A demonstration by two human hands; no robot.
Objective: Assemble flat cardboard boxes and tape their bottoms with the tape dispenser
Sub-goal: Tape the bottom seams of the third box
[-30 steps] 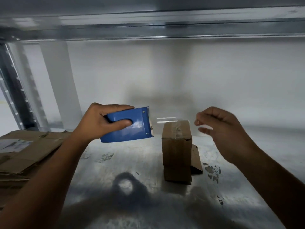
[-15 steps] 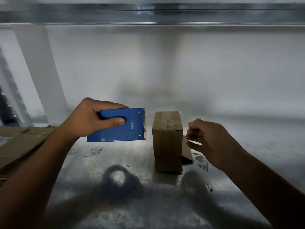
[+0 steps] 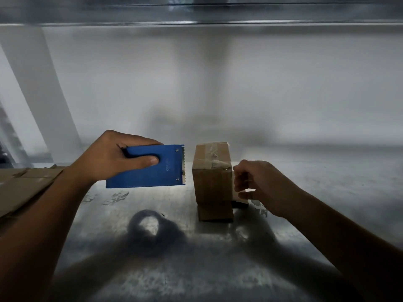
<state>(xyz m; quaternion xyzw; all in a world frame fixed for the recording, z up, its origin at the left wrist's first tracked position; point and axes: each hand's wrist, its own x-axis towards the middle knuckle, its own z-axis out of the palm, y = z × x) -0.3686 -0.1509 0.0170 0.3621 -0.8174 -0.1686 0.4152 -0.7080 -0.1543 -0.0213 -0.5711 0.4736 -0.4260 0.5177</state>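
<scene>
A small brown cardboard box (image 3: 212,184) stands upright on the metal shelf (image 3: 152,214), its top face crossed by clear tape. My left hand (image 3: 113,160) grips the blue tape dispenser (image 3: 150,168) in the air just left of the box. The dispenser's toothed edge points at the box, a short gap away. My right hand (image 3: 259,186) is at the box's right side, and its curled fingers and thumb pinch the loose flap that sticks out there. The flap itself is mostly hidden behind the hand.
A stack of flat cardboard boxes (image 3: 24,186) lies at the left edge of the shelf. A white wall (image 3: 239,83) closes the back, and a metal beam (image 3: 196,12) runs overhead. Torn tape scraps (image 3: 115,197) stick to the shelf.
My right hand dropped from the air and moved left onto the box's right side. The left hand kept the dispenser beside the box. The strip of tape seen earlier above the box no longer shows.
</scene>
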